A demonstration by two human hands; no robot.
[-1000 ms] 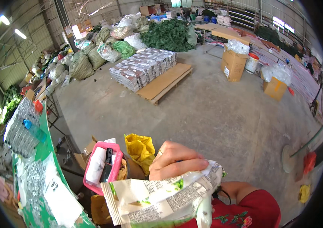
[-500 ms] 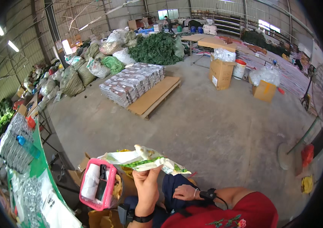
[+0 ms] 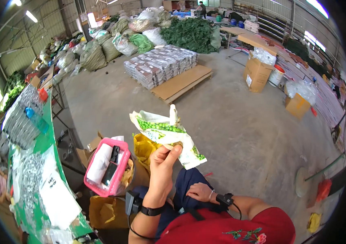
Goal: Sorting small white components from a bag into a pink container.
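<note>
My left hand (image 3: 165,162) is raised in front of me, thumb and fingers pinching an opened food wrapper (image 3: 163,127). White with a print of round green beans, the wrapper hangs partly loose to the lower right. A whitish bar-shaped piece (image 3: 174,115) pokes up from its top; whether this is food or a stick I cannot make out. Palm down, my right hand (image 3: 200,192) lies on my dark-blue trouser leg (image 3: 186,179), fingers loosely stretched, holding nothing. Dark straps with small devices circle both wrists.
At my left, a pink basket (image 3: 127,156) holds a white roll and dark items, beside a yellow bag (image 3: 145,148). A green-topped table (image 3: 50,142) carries clear plastic packs. Ahead stands a pallet (image 3: 185,84) of stacked packages; cartons (image 3: 258,75) stand at the right.
My left hand has lifted the wrapper a little, and it is now turned so more of its printed side shows. The view has tilted down and shifted left. My right hand stays on my leg.
</note>
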